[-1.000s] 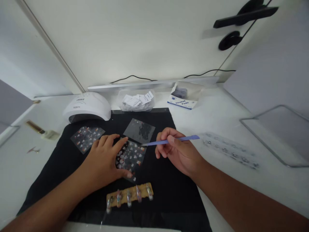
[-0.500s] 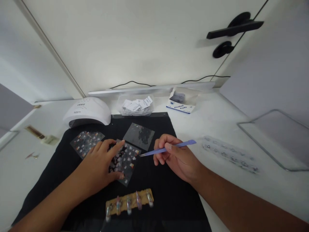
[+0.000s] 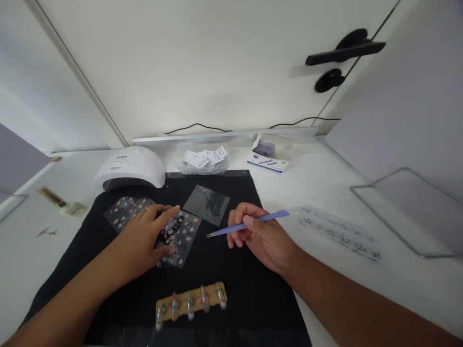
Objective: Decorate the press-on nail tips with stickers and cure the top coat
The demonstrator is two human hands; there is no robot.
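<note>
My left hand (image 3: 146, 238) lies flat on a sheet of small coloured nail stickers (image 3: 183, 233), fingers spread over its left part, on a black mat (image 3: 238, 279). My right hand (image 3: 262, 238) holds purple tweezers (image 3: 248, 224) with the tip pointing left, a short way right of that sheet. Two more sticker sheets lie on the mat: one at the far left (image 3: 121, 212), partly under my fingers, and a darker one (image 3: 207, 204) behind. A tan holder with several nail tips (image 3: 191, 302) sits near the mat's front edge.
A white nail lamp (image 3: 130, 167) stands at the back left. Behind the mat are a clear tub of white packets (image 3: 203, 159) and an open alcohol pads box (image 3: 269, 154). A clear strip of nail tips (image 3: 338, 231) lies right. A wire frame (image 3: 405, 207) is far right.
My left hand has slid the sticker sheet leftward across the mat, toward the far left sheet. My right hand with the tweezers has shifted slightly left and nearer.
</note>
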